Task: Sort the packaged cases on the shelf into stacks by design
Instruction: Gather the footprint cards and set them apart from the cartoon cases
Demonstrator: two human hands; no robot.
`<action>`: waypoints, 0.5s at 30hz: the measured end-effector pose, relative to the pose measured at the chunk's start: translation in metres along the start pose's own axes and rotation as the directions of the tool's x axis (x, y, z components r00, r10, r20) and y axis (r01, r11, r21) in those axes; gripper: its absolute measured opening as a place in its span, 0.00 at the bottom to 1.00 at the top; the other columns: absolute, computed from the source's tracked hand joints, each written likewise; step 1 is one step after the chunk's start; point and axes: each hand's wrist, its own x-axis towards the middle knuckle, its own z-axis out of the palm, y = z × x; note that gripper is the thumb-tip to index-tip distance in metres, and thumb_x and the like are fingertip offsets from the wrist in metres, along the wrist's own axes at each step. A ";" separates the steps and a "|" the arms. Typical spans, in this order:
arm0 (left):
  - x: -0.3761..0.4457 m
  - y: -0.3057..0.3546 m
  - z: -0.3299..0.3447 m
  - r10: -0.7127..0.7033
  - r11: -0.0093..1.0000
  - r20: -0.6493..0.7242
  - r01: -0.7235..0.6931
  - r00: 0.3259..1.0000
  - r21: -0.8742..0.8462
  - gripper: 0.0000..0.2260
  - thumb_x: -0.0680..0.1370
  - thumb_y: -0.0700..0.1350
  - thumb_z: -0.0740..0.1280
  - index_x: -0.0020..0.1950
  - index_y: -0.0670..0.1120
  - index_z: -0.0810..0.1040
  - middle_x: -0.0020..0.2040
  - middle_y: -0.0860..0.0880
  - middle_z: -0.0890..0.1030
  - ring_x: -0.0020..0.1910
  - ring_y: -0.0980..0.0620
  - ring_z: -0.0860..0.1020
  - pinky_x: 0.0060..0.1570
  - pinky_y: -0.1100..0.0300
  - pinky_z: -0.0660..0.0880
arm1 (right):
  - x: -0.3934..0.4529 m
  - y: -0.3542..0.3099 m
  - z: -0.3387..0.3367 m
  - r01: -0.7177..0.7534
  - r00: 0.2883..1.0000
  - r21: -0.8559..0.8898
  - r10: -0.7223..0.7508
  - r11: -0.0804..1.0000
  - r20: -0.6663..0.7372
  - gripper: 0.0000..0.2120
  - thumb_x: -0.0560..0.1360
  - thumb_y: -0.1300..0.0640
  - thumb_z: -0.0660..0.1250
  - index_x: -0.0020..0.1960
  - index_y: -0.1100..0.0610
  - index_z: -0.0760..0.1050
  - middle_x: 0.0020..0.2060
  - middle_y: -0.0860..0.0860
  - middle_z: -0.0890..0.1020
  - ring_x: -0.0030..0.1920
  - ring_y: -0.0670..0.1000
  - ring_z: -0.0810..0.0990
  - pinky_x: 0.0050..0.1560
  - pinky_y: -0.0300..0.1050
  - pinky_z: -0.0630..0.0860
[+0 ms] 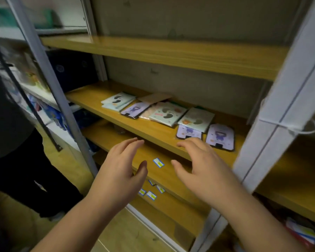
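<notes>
Both hands, left (120,166) and right (202,164), hover spread, gripping nothing.

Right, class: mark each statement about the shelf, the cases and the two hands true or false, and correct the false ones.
1. Both hands are empty. True: the left hand and right hand hold nothing, fingers spread.
2. The cases lie on the top shelf. False: they lie on the middle shelf.
3. A purple case lies at the right end of the row. True.
4. All cases show one design. False: some are purple, others pale green.
5. The right hand grips a purple case. False: it grips nothing.
</notes>
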 end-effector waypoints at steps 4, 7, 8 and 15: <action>0.042 -0.028 -0.005 -0.011 0.999 -0.003 0.011 1.000 0.037 0.27 0.77 0.55 0.65 0.76 0.57 0.66 0.72 0.59 0.70 0.71 0.63 0.62 0.67 0.62 0.63 | 0.055 -0.001 0.026 0.001 0.999 0.057 0.001 0.998 -0.042 0.20 0.78 0.42 0.63 0.69 0.44 0.69 0.62 0.39 0.72 0.60 0.37 0.66 0.56 0.35 0.63; 0.071 -0.047 -0.009 -0.045 0.998 0.000 0.045 0.999 0.049 0.27 0.78 0.55 0.65 0.77 0.57 0.64 0.73 0.59 0.68 0.71 0.62 0.62 0.68 0.58 0.69 | 0.089 -0.005 0.041 0.007 0.999 0.078 -0.003 0.997 -0.042 0.20 0.78 0.42 0.62 0.68 0.45 0.70 0.61 0.40 0.72 0.61 0.42 0.70 0.57 0.38 0.67; 0.080 -0.053 -0.009 -0.057 0.997 -0.004 0.057 0.998 0.045 0.27 0.78 0.55 0.65 0.77 0.58 0.64 0.73 0.59 0.68 0.72 0.60 0.63 0.68 0.56 0.71 | 0.098 -0.007 0.045 0.012 0.999 0.085 -0.009 0.996 -0.038 0.20 0.78 0.42 0.62 0.68 0.45 0.70 0.61 0.40 0.72 0.61 0.42 0.70 0.58 0.39 0.68; 0.135 -0.104 0.005 -0.053 0.999 0.034 0.053 0.998 -0.001 0.29 0.78 0.56 0.66 0.78 0.59 0.60 0.74 0.58 0.68 0.72 0.60 0.62 0.64 0.60 0.67 | 0.139 -0.010 0.069 -0.045 0.999 0.092 0.045 0.995 0.001 0.18 0.77 0.44 0.63 0.66 0.46 0.73 0.61 0.40 0.73 0.61 0.44 0.72 0.60 0.44 0.73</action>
